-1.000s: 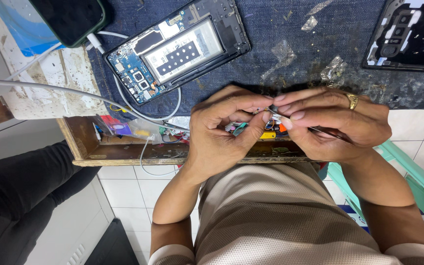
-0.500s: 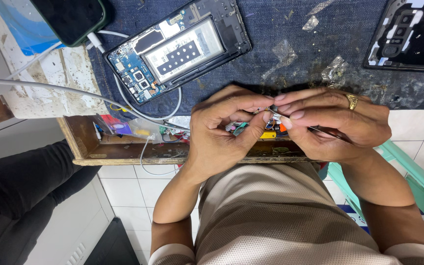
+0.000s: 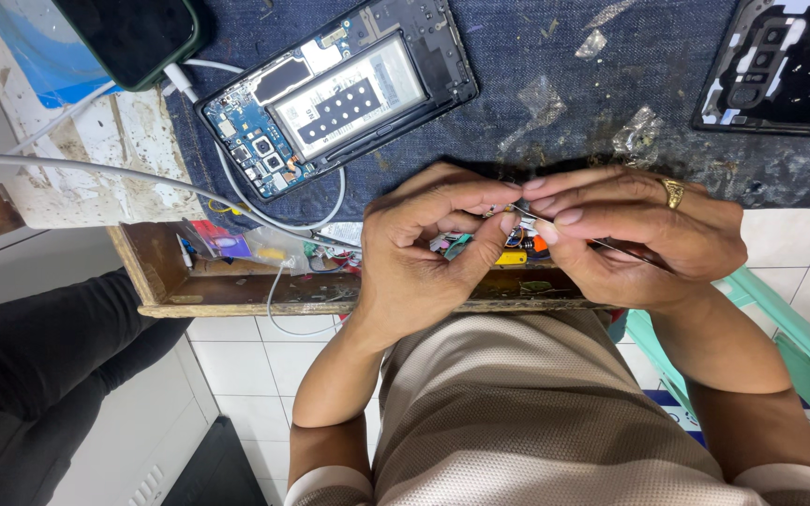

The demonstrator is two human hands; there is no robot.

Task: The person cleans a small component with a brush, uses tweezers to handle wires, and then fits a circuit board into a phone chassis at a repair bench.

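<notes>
My left hand (image 3: 424,253) and my right hand (image 3: 639,234) meet fingertip to fingertip over the front edge of the bench. The right hand, with a gold ring (image 3: 673,193) on it, pinches thin metal tweezers (image 3: 529,214); their dark shaft runs back under its fingers. The left thumb and forefinger close on a tiny part at the tweezers' tip, too small to identify. Farther back on the dark blue cloth (image 3: 536,56) lies an opened smartphone (image 3: 339,94), its circuit board and battery exposed.
A phone back cover (image 3: 780,66) lies at the far right. A dark-screened phone (image 3: 133,33) with a white cable (image 3: 236,187) sits far left. Under my hands an open wooden drawer (image 3: 227,286) holds small parts. Another person's black-clad leg (image 3: 30,375) is left, a green stool (image 3: 799,347) right.
</notes>
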